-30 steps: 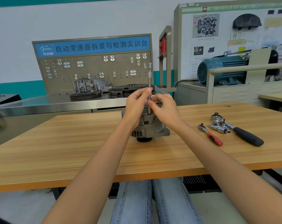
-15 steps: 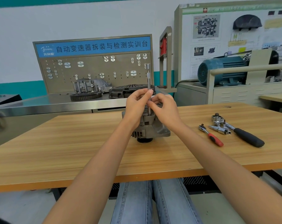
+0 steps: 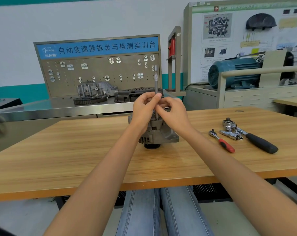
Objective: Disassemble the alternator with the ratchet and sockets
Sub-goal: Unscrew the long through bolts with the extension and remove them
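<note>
Head view: both hands, left [image 3: 145,106] and right [image 3: 172,111], pinch extension [image 3: 156,82] upright on alternator [image 3: 158,133]; keep it plumb while turning.

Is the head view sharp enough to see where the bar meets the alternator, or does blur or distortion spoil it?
Head view: centre is fairly sharp, so the extension bar reads cleanly above the left hand and right hand; its lower end on the alternator is hidden by fingers. Wide-angle bending curves the table edge; far-left corner is smeared.
</note>
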Demonstrator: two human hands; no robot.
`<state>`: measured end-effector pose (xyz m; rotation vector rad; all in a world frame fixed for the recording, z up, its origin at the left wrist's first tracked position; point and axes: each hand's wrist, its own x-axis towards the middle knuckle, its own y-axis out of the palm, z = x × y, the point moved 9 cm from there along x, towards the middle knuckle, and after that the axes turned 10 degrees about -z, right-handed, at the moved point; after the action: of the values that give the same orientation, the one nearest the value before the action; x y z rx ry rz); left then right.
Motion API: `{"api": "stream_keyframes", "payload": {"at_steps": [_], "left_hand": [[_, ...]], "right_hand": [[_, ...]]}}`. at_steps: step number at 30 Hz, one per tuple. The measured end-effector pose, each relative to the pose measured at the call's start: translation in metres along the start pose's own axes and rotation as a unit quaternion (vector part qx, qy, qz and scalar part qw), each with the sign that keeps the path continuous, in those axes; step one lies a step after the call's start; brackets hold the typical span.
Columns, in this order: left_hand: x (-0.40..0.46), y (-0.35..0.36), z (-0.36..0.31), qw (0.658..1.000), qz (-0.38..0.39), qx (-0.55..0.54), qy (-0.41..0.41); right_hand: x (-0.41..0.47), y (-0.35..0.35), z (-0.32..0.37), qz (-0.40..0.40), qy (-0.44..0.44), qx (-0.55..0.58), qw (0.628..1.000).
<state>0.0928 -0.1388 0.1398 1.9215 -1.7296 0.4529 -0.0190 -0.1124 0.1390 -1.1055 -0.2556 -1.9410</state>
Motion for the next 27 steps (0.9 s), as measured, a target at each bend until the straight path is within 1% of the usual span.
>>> {"api": "stream_keyframes", "payload": {"at_steps": [3,7,15,22,27], "left_hand": [[0.0010,-0.0013,0.0007,1.000,-0.004,-0.004,-0.002],[0.0002,-0.0007,-0.0009,1.000,-0.002,-0.011,-0.003],[-0.0020,-0.0002,-0.0021,1.000,0.003,-0.020,-0.008],[0.0009,-0.0010,0.0010,1.000,-0.003,-0.019,-0.013],[0.0013,-0.0016,0.0017,1.000,-0.005,-0.022,-0.013]], "right_hand": [[-0.0009,-0.0014,0.0006,-0.012,-0.009,-0.007,1.000],[-0.0009,-0.0020,0.0036,-0.005,-0.023,-0.012,1.000],[0.0000,0.0007,0.0028,0.016,-0.020,-0.016,1.000],[-0.0002,-0.0014,0.0025,-0.005,-0.012,-0.005,1.000],[-0.0005,-0.0006,0.0037,0.008,-0.025,-0.017,1.000]]}}
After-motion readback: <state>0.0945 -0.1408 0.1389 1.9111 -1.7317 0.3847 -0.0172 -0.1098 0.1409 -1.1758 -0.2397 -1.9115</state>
